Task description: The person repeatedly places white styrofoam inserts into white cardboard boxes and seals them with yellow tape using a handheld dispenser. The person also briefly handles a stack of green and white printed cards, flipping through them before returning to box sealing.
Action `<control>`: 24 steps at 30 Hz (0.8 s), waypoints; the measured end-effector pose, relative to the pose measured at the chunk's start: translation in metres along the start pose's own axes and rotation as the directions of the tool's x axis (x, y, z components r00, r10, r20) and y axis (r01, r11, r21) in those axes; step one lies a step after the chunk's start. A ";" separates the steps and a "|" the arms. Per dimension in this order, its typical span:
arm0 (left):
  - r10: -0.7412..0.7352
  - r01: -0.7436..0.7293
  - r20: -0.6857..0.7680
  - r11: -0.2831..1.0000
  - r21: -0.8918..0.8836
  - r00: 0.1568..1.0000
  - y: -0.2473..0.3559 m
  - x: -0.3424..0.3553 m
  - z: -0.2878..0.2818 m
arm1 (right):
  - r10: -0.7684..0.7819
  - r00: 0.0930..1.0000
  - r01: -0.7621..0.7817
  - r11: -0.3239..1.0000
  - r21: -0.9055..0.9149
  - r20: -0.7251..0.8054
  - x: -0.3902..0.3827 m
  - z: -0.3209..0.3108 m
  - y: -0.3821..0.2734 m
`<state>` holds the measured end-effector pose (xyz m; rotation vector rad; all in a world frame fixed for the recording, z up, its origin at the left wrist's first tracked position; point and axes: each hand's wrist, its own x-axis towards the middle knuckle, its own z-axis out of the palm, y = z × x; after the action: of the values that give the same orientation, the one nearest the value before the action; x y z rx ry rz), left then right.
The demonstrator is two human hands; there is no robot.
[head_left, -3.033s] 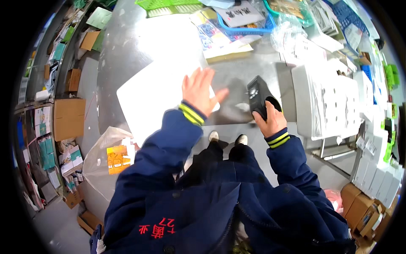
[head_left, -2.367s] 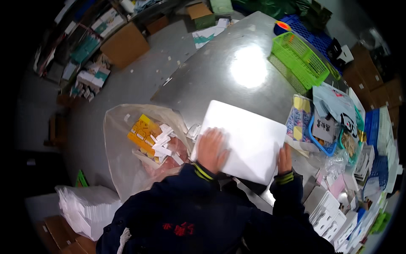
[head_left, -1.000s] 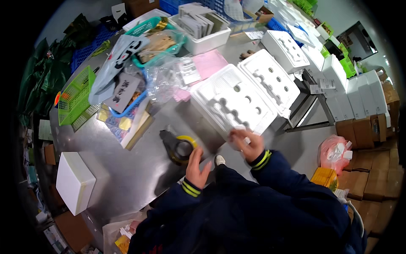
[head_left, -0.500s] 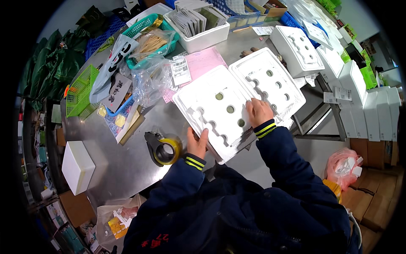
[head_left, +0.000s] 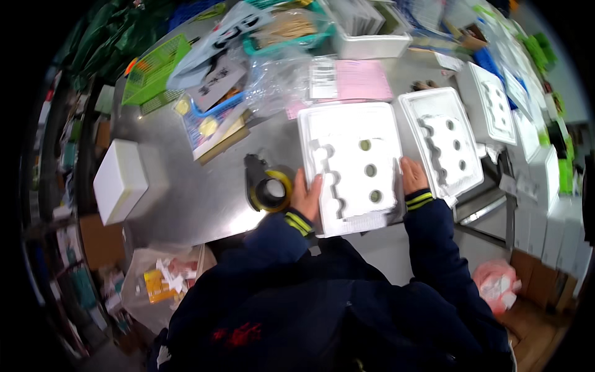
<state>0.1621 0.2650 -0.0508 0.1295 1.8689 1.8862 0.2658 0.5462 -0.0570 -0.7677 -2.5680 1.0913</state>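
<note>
My left hand (head_left: 305,195) and my right hand (head_left: 412,177) grip opposite sides of a white foam box (head_left: 347,124) with a moulded insert full of round holes and notches. It stands at the near edge of the steel table (head_left: 186,211). Just left of my left hand lies a black tape dispenser (head_left: 257,177) with a yellow roll (head_left: 282,186). A second foam box (head_left: 446,149) with a similar insert is beside my right hand. A white foam lid or closed box (head_left: 121,183) sits at the table's left end.
Green basket (head_left: 152,74), teal basket (head_left: 254,43), plastic bags (head_left: 273,87), pink papers (head_left: 362,84) and a box of sleeves (head_left: 372,46) crowd the back. More foam boxes (head_left: 486,99) stand right. A waste bag (head_left: 139,288) is at lower left, a pink bag (head_left: 496,285) lower right, shelving (head_left: 74,248) left.
My hands left the tape dispenser and plain white lid and took hold of the holed foam box. It has since turned upright in view and separated from the box to its right.
</note>
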 end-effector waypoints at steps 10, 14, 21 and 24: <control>0.213 -0.214 -0.018 0.968 -0.130 0.977 0.075 -0.057 -0.030 | -0.039 0.925 -0.149 0.878 0.454 0.378 -0.031 -0.050 -0.151; 0.088 -0.092 -0.044 0.991 -0.102 0.995 0.134 -0.095 -0.128 | -0.343 0.837 0.086 0.852 0.516 0.426 -0.039 -0.013 -0.229; 0.109 -0.127 -0.273 0.991 -0.051 0.956 0.101 -0.120 -0.321 | -0.390 0.767 0.022 0.809 0.587 0.509 -0.065 0.175 -0.334; -0.049 0.075 -0.380 0.996 0.053 0.924 0.032 -0.109 -0.394 | -0.307 0.748 -0.014 0.878 0.478 0.588 -0.065 0.277 -0.318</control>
<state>0.0955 -0.1379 -0.0160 -0.2919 2.1574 1.9073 0.0869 0.1608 -0.0191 -0.0305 -2.6017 2.0995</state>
